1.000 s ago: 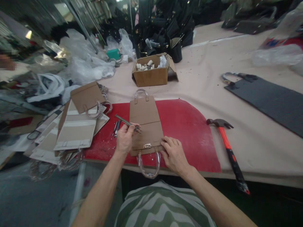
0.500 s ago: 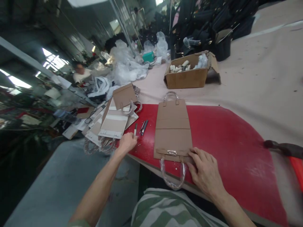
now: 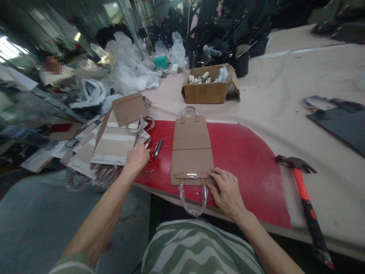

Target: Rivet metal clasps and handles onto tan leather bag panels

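Head view: a flat tan leather bag panel (image 3: 192, 150) with a silver metal clasp (image 3: 192, 176) and plastic-wrapped handles is laid at the centre of the red work mat (image 3: 245, 156). Its 5 o'clock corner is pressed down by the right hand (image 3: 226, 192), fingers flat and open. The left hand (image 3: 138, 158), loosely curled and apparently holding nothing, is rested at 9 o'clock of the panel, beside the slim metal hand tools (image 3: 156, 148) and against a stack of tan panels (image 3: 114, 148). A tool exchange is judged in hand; next, a firm grip on one tool is called for while the panel is kept pinned. An orange-handled hammer (image 3: 303, 190) is lying at 3 o'clock.

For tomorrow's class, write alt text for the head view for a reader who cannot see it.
The right hand presses a flat brown bag panel with a metal clasp onto a red work mat. The left hand rests beside small metal tools. A red-handled hammer lies to the right.
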